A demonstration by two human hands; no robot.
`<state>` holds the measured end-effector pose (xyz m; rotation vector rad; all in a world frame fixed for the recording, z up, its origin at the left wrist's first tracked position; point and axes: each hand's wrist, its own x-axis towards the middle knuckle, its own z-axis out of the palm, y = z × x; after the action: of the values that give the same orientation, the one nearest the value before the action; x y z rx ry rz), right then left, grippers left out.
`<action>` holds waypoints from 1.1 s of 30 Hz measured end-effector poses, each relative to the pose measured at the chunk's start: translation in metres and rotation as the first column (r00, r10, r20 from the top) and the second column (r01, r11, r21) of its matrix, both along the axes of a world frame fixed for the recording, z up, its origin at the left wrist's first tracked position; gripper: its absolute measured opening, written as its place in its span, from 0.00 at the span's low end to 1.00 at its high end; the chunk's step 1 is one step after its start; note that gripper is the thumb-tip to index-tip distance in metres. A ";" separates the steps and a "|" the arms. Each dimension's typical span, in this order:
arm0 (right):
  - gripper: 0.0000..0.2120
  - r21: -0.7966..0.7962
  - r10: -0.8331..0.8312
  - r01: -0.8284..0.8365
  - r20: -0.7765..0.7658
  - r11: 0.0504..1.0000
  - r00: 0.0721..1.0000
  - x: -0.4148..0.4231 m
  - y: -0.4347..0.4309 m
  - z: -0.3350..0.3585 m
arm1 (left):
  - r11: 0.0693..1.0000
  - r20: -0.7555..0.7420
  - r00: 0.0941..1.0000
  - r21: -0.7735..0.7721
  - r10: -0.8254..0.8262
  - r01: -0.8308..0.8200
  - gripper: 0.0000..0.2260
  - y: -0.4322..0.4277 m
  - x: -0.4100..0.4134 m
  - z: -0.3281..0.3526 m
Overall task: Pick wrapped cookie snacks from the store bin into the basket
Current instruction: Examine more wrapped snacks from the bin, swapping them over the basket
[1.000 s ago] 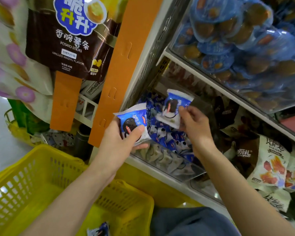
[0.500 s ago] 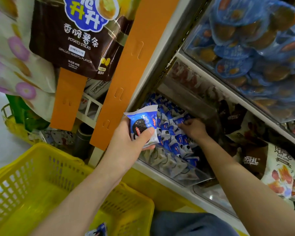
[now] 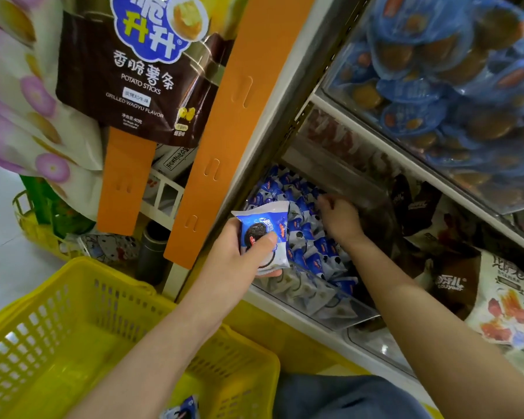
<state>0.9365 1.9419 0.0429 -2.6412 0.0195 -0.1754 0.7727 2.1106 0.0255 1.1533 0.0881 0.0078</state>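
Note:
My left hand [image 3: 232, 255] holds a blue and white wrapped cookie packet [image 3: 265, 229] upright, thumb across its front, just left of the clear store bin [image 3: 318, 309]. The bin is full of several matching cookie packets [image 3: 310, 240]. My right hand [image 3: 342, 220] is down inside the bin, fingertips among the packets at its far side; blur hides whether they grip one. The yellow basket [image 3: 73, 328] stands at the lower left, below my left forearm. One cookie packet [image 3: 182, 409] lies at the basket's near edge.
An orange hanging strip [image 3: 224, 140] and a brown potato-stick bag [image 3: 139, 74] hang left of the shelf. A shelf edge [image 3: 406, 164] with blue-wrapped cakes [image 3: 451, 86] overhangs the bin. Dark and white snack bags [image 3: 454, 282] fill the bins to the right.
My right hand held a second packet up beside the left one a second ago; it has since gone down into the bin and reached further back. My left hand keeps its packet.

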 end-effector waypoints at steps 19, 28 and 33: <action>0.06 0.604 0.470 -0.452 0.141 0.657 0.871 -0.150 0.061 -0.018 | 0.972 0.002 0.986 0.166 0.167 -0.165 0.04 0.011 -0.036 -0.024; 0.06 -0.128 0.680 -0.715 0.460 0.687 0.571 -0.158 0.060 -0.033 | 0.962 -0.075 0.969 0.157 0.237 -0.223 0.12 0.019 -0.046 -0.038; 0.04 0.159 0.569 -0.655 0.374 0.739 0.733 -0.161 0.057 -0.039 | 0.984 -0.198 0.977 0.172 0.085 -0.050 0.14 0.023 -0.050 -0.040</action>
<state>0.7751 1.9989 0.0039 -2.1611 -0.8747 -0.3162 0.7223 2.1333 -0.0146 1.3152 0.3144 -0.0440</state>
